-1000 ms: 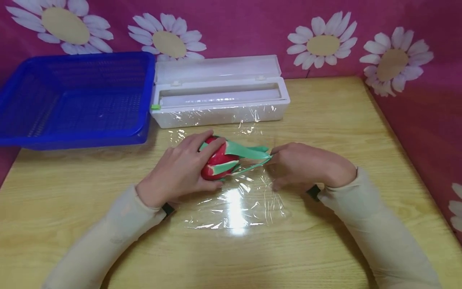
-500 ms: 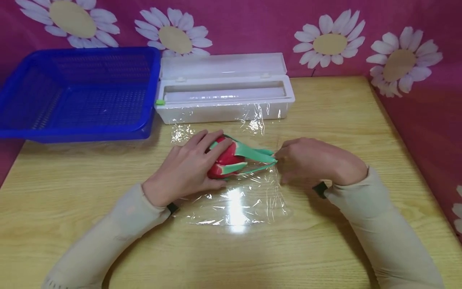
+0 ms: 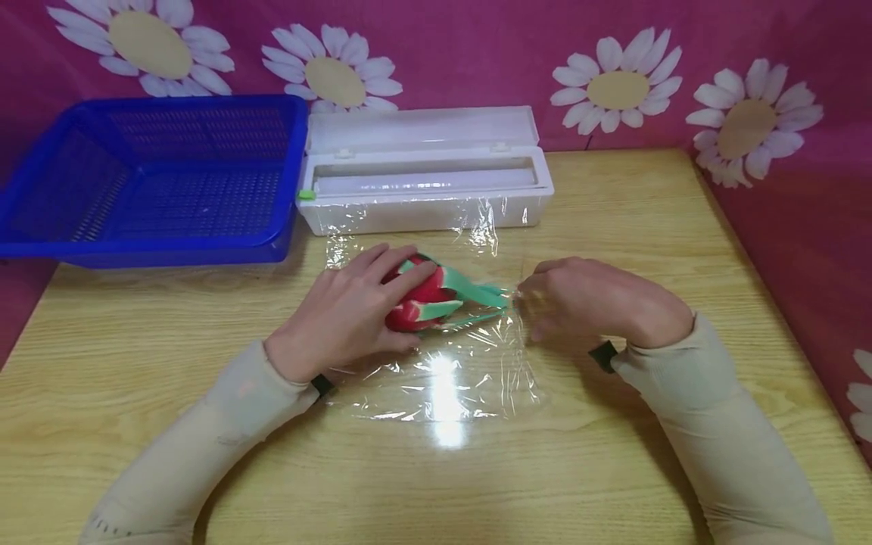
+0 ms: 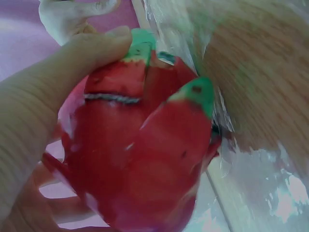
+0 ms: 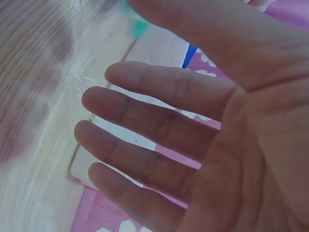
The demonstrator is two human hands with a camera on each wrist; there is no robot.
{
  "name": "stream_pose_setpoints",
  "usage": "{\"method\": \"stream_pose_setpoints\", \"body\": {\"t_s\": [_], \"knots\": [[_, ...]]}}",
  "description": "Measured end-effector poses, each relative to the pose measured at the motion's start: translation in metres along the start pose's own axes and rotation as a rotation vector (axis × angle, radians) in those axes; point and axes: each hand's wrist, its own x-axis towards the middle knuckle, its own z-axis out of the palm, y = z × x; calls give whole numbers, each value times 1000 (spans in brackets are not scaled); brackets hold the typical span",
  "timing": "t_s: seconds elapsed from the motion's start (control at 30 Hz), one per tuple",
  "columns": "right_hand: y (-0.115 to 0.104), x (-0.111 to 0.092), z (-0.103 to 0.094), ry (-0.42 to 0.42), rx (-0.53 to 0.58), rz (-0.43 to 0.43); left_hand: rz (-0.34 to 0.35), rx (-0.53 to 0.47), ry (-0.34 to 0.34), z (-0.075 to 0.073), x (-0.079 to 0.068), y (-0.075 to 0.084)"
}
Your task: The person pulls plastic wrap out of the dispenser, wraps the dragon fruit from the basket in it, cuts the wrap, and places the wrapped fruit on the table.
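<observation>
My left hand [image 3: 347, 314] grips a red dragon fruit [image 3: 425, 286] from its left side, fingers over the top and thumb at the near side. In the left wrist view the red skin of the dragon fruit [image 4: 140, 159] fills the middle, with green-tipped scales. Its long green leaves point right, toward my right hand [image 3: 586, 303]. Clear cling film [image 3: 477, 386] spreads over the table around the fruit. The right wrist view has my right hand [image 5: 193, 130] with straight, spread fingers and nothing held; a blurred green tip shows beyond the thumb.
Behind the fruit stands a white cling film box [image 3: 422, 216], lid up, with a roll inside and film running out over its front. A blue plastic basket [image 3: 184, 253] is at the back left. The wooden table [image 3: 613, 484] meets a pink flowered cloth [image 3: 463, 45].
The head view has shifted a little. The leaf tips now sit slightly farther left of my right fingers. My left hand keeps its grip on the dragon fruit.
</observation>
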Motion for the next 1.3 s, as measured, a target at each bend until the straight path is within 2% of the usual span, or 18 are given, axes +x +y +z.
{"method": "stream_pose_setpoints", "body": {"t_s": [0.23,0.43,0.53,0.7,0.97,1.1,1.3], "knots": [[-1,2,-4,-14,-3,77,-3,12,-18,-1,1,-1],[-3,2,-6,-15,-3,70,-3,21,-32,-3,0,0],[-4,1,-5,-10,-5,55,-6,13,-65,-6,0,0],[-7,0,-3,19,3,61,-49,-21,-142,-14,-2,-1],[-9,-2,-1,44,4,68,-109,-68,-164,-24,-5,-5],[-8,-2,0,50,-4,45,-125,-70,-115,-31,-9,-9],[-12,-3,-1,40,-46,53,-61,-67,50,-37,-13,-17]]}}
